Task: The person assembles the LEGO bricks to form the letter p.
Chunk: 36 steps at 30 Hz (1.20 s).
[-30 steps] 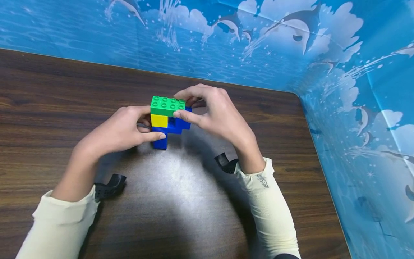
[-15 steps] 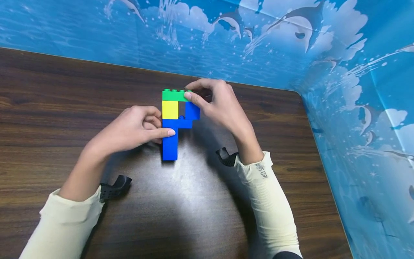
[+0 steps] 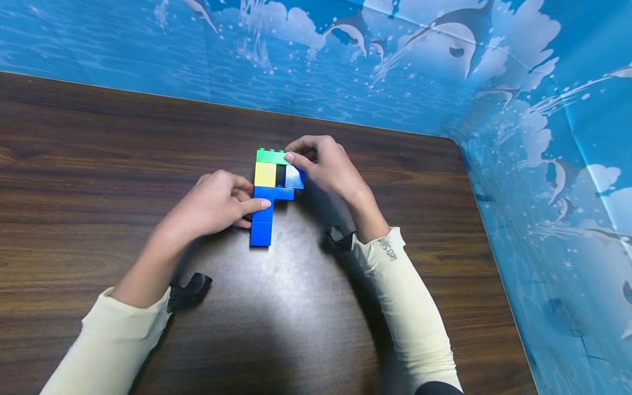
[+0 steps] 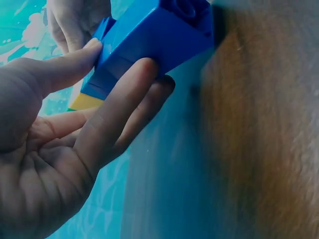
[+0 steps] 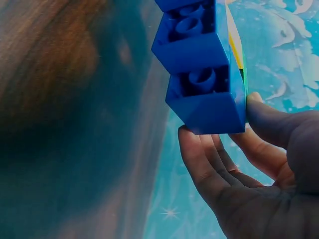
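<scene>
A joined build of toy building bricks stands upright between both hands in the head view. Its top is a green brick (image 3: 269, 158), over a yellow brick (image 3: 265, 175) on the left and a blue brick (image 3: 294, 178) on the right, with a small gap between them. Below, a flat blue piece spans across a column of blue bricks (image 3: 261, 235). My left hand (image 3: 212, 204) pinches the upper column, thumb in front and fingers behind. At the green brick's right end, my right hand (image 3: 332, 169) grips with thumb and fingers. Hollow blue undersides (image 5: 202, 82) show in the right wrist view.
Around the build lies a dark wood-grain table (image 3: 89, 164). A blue dolphin-print sheet (image 3: 296, 55) rises along its back and right edges. Black curved mounts (image 3: 190, 293) sit at both wrists, by the cream sleeves (image 3: 113, 334).
The build has tipped so its front faces the head camera, its top studs now barely showing. Both hands keep hold; the build has shifted right, then slightly down in the last half second.
</scene>
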Each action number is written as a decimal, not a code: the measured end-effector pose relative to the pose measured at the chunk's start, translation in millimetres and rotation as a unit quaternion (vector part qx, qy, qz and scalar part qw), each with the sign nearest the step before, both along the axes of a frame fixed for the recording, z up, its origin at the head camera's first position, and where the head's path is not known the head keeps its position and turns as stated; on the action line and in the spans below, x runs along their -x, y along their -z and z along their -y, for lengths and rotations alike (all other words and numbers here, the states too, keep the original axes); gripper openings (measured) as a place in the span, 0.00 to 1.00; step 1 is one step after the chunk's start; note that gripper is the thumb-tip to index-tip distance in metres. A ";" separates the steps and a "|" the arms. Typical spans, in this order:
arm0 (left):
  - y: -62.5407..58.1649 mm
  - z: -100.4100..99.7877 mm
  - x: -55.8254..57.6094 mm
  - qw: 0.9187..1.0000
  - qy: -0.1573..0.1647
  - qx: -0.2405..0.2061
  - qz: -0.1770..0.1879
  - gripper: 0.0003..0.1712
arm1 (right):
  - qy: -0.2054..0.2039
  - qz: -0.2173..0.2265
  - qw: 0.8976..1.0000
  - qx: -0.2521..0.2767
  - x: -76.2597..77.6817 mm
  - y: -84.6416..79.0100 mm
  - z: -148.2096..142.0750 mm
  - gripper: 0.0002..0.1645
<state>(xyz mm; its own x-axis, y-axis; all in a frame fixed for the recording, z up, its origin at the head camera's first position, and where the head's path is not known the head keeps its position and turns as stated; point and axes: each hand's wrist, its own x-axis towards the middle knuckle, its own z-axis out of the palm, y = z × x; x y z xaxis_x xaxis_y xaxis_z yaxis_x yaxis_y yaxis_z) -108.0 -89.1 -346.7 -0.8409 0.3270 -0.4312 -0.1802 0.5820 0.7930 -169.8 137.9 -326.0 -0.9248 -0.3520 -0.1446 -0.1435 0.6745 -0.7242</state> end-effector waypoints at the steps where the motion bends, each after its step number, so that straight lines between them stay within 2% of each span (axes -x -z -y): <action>1: 0.4 -1.2 -0.4 1.000 -0.001 0.004 0.000 0.37 | 0.000 0.003 1.000 0.002 1.1 3.0 0.5 0.16; 8: 6.2 -6.0 -2.2 0.999 -0.009 0.036 -0.019 0.29 | 0.009 0.034 0.999 -0.005 7.4 21.8 3.4 0.18; 17: 12.8 -12.6 -3.0 0.997 -0.013 0.070 -0.035 0.28 | 0.016 0.058 0.998 -0.025 9.4 37.9 1.7 0.19; 24: 14.6 -15.2 -2.4 0.996 -0.029 0.077 -0.041 0.27 | 0.019 0.051 0.998 -0.031 9.7 43.7 0.3 0.20; 30: 15.7 -13.6 -3.4 0.995 -0.029 0.083 -0.046 0.29 | 0.022 0.037 0.999 -0.022 7.4 44.8 -3.5 0.22; 36: 16.1 -10.5 -4.6 0.997 -0.023 0.062 -0.031 0.30 | -0.009 -0.005 0.999 -0.050 -3.0 41.0 -9.1 0.26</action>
<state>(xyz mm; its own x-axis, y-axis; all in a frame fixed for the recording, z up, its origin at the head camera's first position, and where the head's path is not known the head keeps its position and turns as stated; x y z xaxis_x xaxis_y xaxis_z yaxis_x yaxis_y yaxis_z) -103.4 -78.6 -362.9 -0.8799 0.2344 -0.4133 -0.1625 0.6690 0.7253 -166.8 147.1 -367.0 -0.9198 -0.3535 -0.1702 -0.1643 0.7410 -0.6511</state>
